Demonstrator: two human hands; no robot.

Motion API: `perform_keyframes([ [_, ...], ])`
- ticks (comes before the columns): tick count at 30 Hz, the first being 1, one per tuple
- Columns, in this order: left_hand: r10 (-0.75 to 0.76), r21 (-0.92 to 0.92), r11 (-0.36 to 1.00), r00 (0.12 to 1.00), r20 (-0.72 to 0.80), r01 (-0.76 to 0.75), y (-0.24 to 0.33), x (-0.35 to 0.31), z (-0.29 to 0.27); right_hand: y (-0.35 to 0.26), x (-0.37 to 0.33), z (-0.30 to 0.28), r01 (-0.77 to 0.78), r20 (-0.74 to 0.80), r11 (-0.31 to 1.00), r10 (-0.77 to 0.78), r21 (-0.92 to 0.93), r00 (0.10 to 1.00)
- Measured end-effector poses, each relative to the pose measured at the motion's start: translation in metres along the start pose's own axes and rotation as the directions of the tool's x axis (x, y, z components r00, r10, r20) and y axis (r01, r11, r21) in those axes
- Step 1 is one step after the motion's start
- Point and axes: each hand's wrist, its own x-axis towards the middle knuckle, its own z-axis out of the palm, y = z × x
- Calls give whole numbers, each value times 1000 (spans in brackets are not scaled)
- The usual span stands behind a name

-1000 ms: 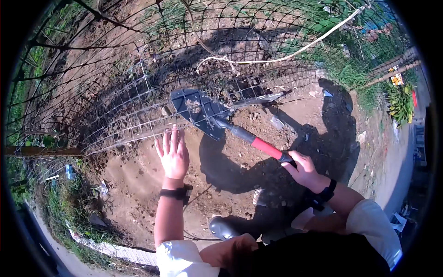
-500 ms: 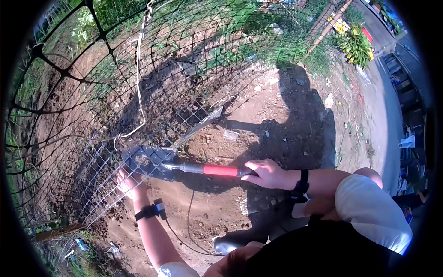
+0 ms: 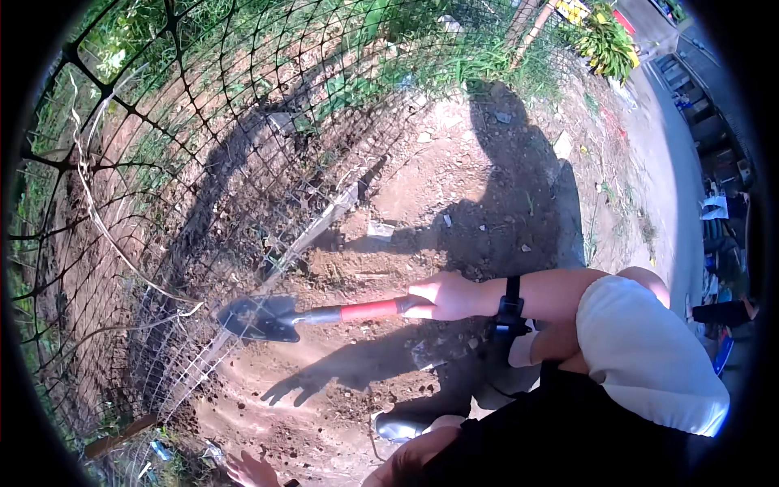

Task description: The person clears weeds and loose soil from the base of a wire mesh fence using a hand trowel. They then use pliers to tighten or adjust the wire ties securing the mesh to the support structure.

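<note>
My right hand (image 3: 445, 296) is closed round the dark grip end of a short shovel (image 3: 324, 314) with a red section on its shaft. The shovel lies almost level, its dark pointed blade reaching left to the lower border of the black mesh netting (image 3: 166, 215). A pale wooden strip (image 3: 312, 231) runs along the foot of the netting, and the blade overlaps its line. At the lower edge of the view, my left hand (image 3: 253, 469) is partly cut off, its fingers apart and holding nothing. It is well away from the shovel.
Brown soil with clods and stones (image 3: 324, 438) spreads around the blade. A pale cord (image 3: 114, 235) hangs across the netting at left. Grass (image 3: 479, 61) and a yellow-green plant (image 3: 604, 40) grow beyond. Paved ground (image 3: 677, 187) lies at right.
My left hand has left the netting beside the blade and dropped to the lower edge. The shovel, still in my right hand, has its blade tip lower, and the cord has shifted left.
</note>
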Motion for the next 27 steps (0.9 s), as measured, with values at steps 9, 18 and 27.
perform_keyframes([
  [9, -2, -527, 850, 999, 43, 25, 74, 26, -137, 24, 4, -2, 169, 329, 971, -107, -167, 938],
  [18, 259, -493, 826, 961, -101, -275, 97, 31, -130, 76, -7, 34, 240, 403, 937, -123, -253, 907],
  [27, 442, -692, 658, 896, 36, -297, 121, 11, -132, 100, 15, 9, 414, 143, 895, -393, -165, 908],
])
